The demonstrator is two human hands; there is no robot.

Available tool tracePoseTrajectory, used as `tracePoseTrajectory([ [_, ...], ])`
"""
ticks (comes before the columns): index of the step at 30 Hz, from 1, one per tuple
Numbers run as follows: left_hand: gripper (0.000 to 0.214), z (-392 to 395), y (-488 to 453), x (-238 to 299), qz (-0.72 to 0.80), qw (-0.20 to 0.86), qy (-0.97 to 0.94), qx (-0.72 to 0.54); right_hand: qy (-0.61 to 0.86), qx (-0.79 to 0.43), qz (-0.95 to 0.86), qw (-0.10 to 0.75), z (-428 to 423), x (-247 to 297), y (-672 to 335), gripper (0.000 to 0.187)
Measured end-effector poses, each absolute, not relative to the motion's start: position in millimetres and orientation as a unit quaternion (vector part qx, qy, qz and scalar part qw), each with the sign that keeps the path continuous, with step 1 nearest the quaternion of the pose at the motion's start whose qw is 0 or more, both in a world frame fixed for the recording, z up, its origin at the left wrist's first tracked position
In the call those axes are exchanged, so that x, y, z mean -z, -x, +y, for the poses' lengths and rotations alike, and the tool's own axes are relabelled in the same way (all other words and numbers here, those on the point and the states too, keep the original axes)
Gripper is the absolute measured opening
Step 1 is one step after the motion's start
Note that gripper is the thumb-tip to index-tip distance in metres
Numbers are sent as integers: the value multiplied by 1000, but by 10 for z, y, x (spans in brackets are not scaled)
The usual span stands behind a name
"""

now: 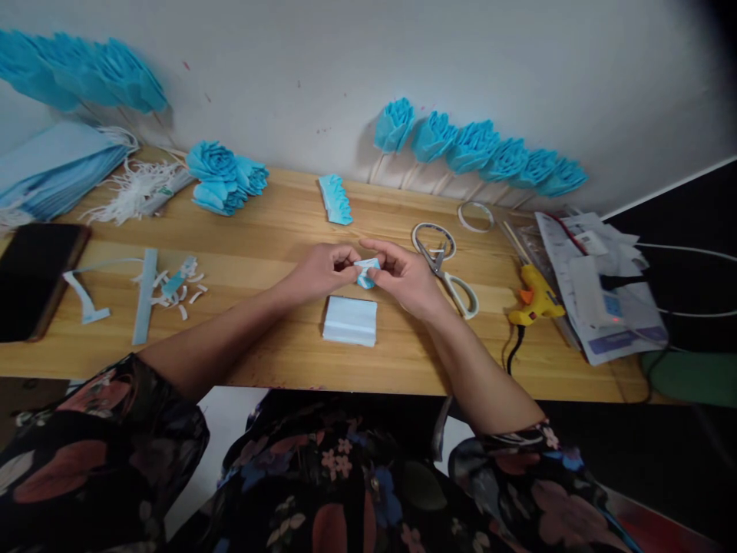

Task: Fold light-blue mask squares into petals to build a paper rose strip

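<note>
My left hand (pixel 323 270) and my right hand (pixel 404 275) meet over the middle of the wooden table (pixel 288 361). Both pinch one small folded piece of light blue material (pixel 367 272) between thumbs and fingers, a little above the tabletop. Just in front of the hands lies a neat stack of light blue pieces (pixel 350 320). Behind the hands a pleated blue piece (pixel 335 199) rests on the table.
Scissors (pixel 447 275) and a yellow glue gun (pixel 535 298) lie right of my hands, beside papers (pixel 599 286). A phone (pixel 33 278) and blue offcuts (pixel 143 292) sit left. Blue fabric flowers (pixel 222 175) and stemmed ones (pixel 472 146) lean at the wall. Tape rings (pixel 475 216) lie behind.
</note>
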State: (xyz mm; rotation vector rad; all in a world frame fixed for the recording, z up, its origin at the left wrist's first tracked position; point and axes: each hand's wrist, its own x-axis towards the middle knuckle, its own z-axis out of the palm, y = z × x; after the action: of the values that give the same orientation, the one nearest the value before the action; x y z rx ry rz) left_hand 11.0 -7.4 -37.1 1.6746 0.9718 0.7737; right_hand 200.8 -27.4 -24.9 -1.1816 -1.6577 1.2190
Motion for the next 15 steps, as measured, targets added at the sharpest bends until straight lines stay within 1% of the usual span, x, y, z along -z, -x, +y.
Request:
tracePoseTrajectory([
  [5, 18, -48, -91, 374, 393, 527, -687, -310, 453, -494, -645, 366, -236, 260, -2083, 51],
  [8, 16, -41, -89, 389, 397, 529, -684, -309, 443, -514, -640, 360, -237, 242, -2106, 49],
  [15, 16, -62, -100, 351, 395, 531, -678, -320, 454, -497, -632, 385, -237, 274, -2075, 44],
])
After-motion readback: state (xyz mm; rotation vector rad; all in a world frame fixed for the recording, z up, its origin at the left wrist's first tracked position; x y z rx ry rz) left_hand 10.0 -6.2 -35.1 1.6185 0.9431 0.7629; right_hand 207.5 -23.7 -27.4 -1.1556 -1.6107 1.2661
